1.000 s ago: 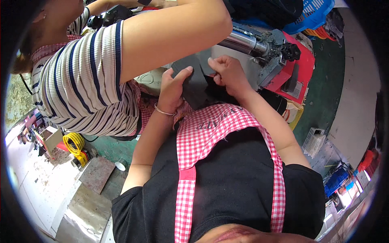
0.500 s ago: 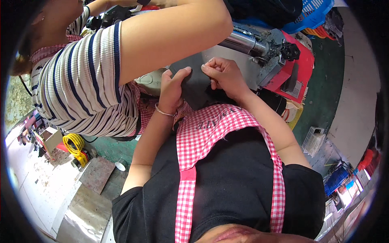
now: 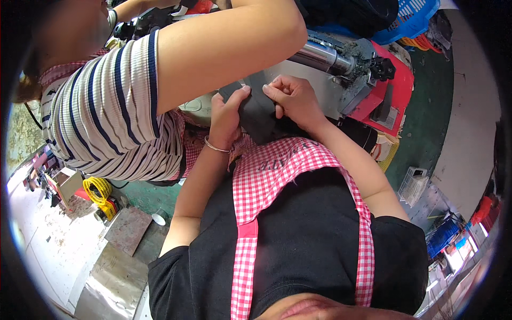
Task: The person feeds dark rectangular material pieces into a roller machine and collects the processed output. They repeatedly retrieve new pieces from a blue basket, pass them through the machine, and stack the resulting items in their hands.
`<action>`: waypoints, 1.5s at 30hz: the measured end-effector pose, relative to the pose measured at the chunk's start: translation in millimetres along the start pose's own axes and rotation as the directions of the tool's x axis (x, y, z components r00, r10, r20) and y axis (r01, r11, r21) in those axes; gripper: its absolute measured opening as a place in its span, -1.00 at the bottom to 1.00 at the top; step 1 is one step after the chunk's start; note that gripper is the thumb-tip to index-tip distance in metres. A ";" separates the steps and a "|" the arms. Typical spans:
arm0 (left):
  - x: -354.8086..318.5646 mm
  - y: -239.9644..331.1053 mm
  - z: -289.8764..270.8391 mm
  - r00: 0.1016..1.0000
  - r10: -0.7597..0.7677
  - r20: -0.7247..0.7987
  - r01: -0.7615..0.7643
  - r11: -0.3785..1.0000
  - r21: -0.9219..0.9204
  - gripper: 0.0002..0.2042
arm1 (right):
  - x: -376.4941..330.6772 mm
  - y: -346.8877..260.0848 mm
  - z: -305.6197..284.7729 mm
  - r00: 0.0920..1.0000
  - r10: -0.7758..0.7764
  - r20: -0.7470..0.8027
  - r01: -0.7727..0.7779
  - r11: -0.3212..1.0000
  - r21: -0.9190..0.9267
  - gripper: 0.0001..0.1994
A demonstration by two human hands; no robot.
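A dark grey, flat, flexible sheet piece (image 3: 256,113) hangs between my hands, just above the bib of my red checked apron (image 3: 288,170). My left hand (image 3: 226,114) grips its left edge, thumb on top and the other fingers behind it. On the upper right edge, my right hand (image 3: 296,100) pinches the piece between thumb and fingertips, the other fingers curled. Whether it is cloth or leather I cannot tell. Its upper end runs close to a co-worker's raised arm (image 3: 224,50).
At my left a co-worker in a striped shirt (image 3: 106,101) leans in close. Beyond my right hand stands a red machine (image 3: 386,101) with a metal cylinder (image 3: 325,56) and a black knob (image 3: 382,69). A blue plastic basket (image 3: 410,24) lies at the far right.
The grey piece has creased and shifted slightly between my hands. My right hand's fingertips have moved a little to the left. The co-worker's head has turned a little.
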State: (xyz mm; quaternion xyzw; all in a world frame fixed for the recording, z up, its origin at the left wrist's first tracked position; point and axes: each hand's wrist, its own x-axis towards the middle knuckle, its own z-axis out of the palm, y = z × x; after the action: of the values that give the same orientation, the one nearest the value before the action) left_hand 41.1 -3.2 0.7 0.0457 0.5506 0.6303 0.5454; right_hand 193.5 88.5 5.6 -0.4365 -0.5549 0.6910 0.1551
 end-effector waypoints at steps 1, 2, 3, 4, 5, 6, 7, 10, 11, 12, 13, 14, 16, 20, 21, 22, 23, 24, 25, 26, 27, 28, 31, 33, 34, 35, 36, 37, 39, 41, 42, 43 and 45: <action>-0.1 -0.5 -2.2 1.000 0.008 0.004 -0.008 0.999 0.043 -0.84 | 1.7 4.4 -0.2 0.999 0.041 0.008 -0.041 0.998 0.055 -0.76; 0.1 -1.3 -5.2 1.000 0.015 0.010 -0.016 0.996 0.086 -0.83 | 3.9 9.3 -1.4 0.997 0.081 0.017 -0.082 0.991 0.109 -0.76; 0.1 -1.5 -6.8 1.000 0.022 0.016 -0.024 0.991 0.129 -0.82 | 6.6 12.1 -3.1 0.992 0.120 0.028 -0.123 0.979 0.162 -0.76; 0.1 -1.0 -6.5 1.000 0.022 0.016 -0.024 0.991 0.133 -0.82 | 10.3 12.9 -5.4 0.988 0.151 -0.017 -0.144 0.970 0.194 -0.76; -0.6 -0.7 -6.8 1.000 0.021 0.014 -0.022 0.990 0.139 -0.82 | 14.0 13.2 -6.8 0.981 0.183 -0.059 -0.166 0.960 0.228 -0.76; -1.3 -0.2 -7.0 1.000 0.020 0.011 -0.021 0.989 0.145 -0.82 | 16.9 13.4 -8.1 0.971 0.217 -0.100 -0.185 0.947 0.262 -0.76; -2.2 0.4 -5.9 1.000 0.027 0.008 -0.027 0.991 0.131 -0.85 | 18.9 12.3 -10.0 0.966 0.228 -0.126 -0.176 0.929 0.327 -0.75; -1.0 1.4 -2.6 0.999 0.047 0.006 -0.047 0.993 0.108 -0.91 | 17.9 -0.4 -12.5 0.976 0.202 -0.087 -0.164 0.933 0.320 -0.72; 0.0 0.0 -2.9 0.999 0.047 0.010 -0.048 0.992 0.113 -0.91 | 6.7 -6.5 -10.2 0.986 0.168 0.010 -0.167 0.969 0.184 -0.71; 0.6 -1.1 -3.3 0.999 0.048 0.014 -0.049 0.992 0.117 -0.90 | 0.5 -9.3 -8.9 0.983 0.146 0.110 -0.151 0.987 0.046 -0.71; 0.7 -1.6 -4.0 0.999 0.040 0.036 -0.044 0.992 0.117 -0.89 | 2.2 5.5 -7.5 0.983 0.101 0.153 -0.114 0.990 0.079 -0.69; 1.0 -0.8 -4.6 0.998 0.033 0.059 -0.040 0.992 0.119 -0.88 | 8.0 9.2 -9.2 0.987 0.134 0.094 -0.145 0.982 0.120 -0.69; 0.2 0.7 -4.2 0.997 0.019 0.080 -0.030 0.991 0.131 -0.86 | 20.0 11.8 -13.1 0.979 0.205 -0.020 -0.197 0.958 0.207 -0.69; -2.3 1.3 -4.7 0.998 0.031 0.045 -0.038 0.984 0.171 -0.84 | 14.9 1.7 -1.5 0.987 0.092 -0.135 -0.059 0.971 0.232 -0.71; -1.8 -0.1 -3.7 0.999 0.041 0.035 -0.046 0.983 0.178 -0.84 | 3.1 0.6 4.6 0.998 -0.012 -0.065 0.015 0.999 0.039 -0.71; -1.2 -0.4 -2.6 0.998 0.042 0.037 -0.048 0.983 0.176 -0.83 | -5.5 -0.4 8.2 0.995 -0.101 0.024 0.104 0.983 -0.149 -0.71; -1.3 0.4 -1.4 0.998 0.042 0.040 -0.048 0.983 0.176 -0.83 | -9.4 -7.6 6.7 0.985 -0.123 0.118 0.150 0.953 -0.264 -0.71; -1.9 2.7 0.8 0.998 0.042 0.043 -0.049 0.983 0.176 -0.82 | -9.3 -7.9 6.0 0.993 -0.063 0.104 0.082 0.980 -0.182 -0.72; -4.9 7.7 2.8 0.995 -0.019 0.096 0.013 0.997 0.070 -0.82 | -8.4 -8.0 5.3 0.995 -0.003 0.096 0.012 0.995 -0.098 -0.73; -10.1 16.7 7.0 0.985 -0.076 0.154 0.082 0.996 -0.032 -0.81 | -7.7 -7.6 4.1 0.994 0.058 0.091 -0.058 0.998 -0.011 -0.74; -12.9 21.6 8.9 0.968 -0.125 0.218 0.156 0.979 -0.128 -0.80 | -7.4 -5.5 3.0 0.995 0.065 0.073 -0.067 0.997 0.028 -0.75; -12.7 20.8 7.7 0.970 -0.131 0.204 0.154 0.983 -0.098 -0.80 | -7.2 -2.2 2.1 0.996 0.071 0.055 -0.075 0.995 0.066 -0.76; -11.4 10.8 2.1 0.982 -0.123 0.141 0.125 0.992 -0.009 -0.80 | -11.8 -3.0 3.0 1.000 -0.009 -0.024 0.010 0.999 0.044 -0.78; -7.7 5.0 1.3 0.993 -0.088 0.079 0.082 0.994 0.067 -0.80 | -14.2 -5.6 4.1 0.993 -0.092 -0.076 0.090 0.995 -0.035 -0.78; -7.4 5.0 2.0 0.994 -0.080 0.074 0.075 0.995 0.069 -0.80 | -14.6 -6.4 4.1 0.987 -0.128 -0.094 0.121 0.989 -0.084 -0.78; -7.0 4.7 3.0 0.995 -0.073 0.069 0.068 0.995 0.071 -0.79 | -14.9 -6.2 3.7 0.980 -0.165 -0.113 0.149 0.980 -0.134 -0.78; -6.8 4.6 3.7 0.996 -0.066 0.065 0.061 0.995 0.073 -0.79 | -14.3 -4.9 2.3 0.989 -0.114 -0.092 0.107 0.992 -0.071 -0.78; -6.8 5.4 3.1 0.993 -0.086 0.085 0.080 0.995 0.064 -0.80 | -12.8 -2.7 -0.1 0.996 -0.064 -0.069 0.063 0.998 -0.009 -0.78; -7.3 7.0 -0.1 0.984 -0.126 0.125 0.121 0.992 0.043 -0.80 | -11.7 0.4 -2.1 0.999 0.031 -0.032 -0.027 0.993 0.116 -0.79; -2.5 1.3 -6.5 0.983 -0.131 0.128 0.121 0.989 0.081 -0.79 | -11.0 1.7 -1.8 0.993 0.115 0.001 -0.112 0.964 0.242 -0.79; -1.1 -0.6 -8.9 0.983 -0.131 0.128 0.119 0.988 0.100 -0.79 | -10.5 2.7 -1.7 0.992 0.125 0.003 -0.121 0.958 0.259 -0.80; -1.5 -1.2 -10.7 0.983 -0.134 0.124 0.124 0.988 0.088 -0.79 | -10.2 4.1 -1.7 0.991 0.134 0.006 -0.130 0.952 0.275 -0.80; -3.0 0.3 -9.5 0.982 -0.144 0.120 0.137 0.988 0.066 -0.78 | -9.1 8.3 -2.3 0.989 0.149 -0.009 -0.138 0.938 0.317 -0.81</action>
State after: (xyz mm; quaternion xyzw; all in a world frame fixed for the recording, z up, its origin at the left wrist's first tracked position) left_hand 35.8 -11.5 -1.2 0.0614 0.5353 0.5701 0.6202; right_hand 202.7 80.7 2.0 -0.4566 -0.4013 0.7731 0.1812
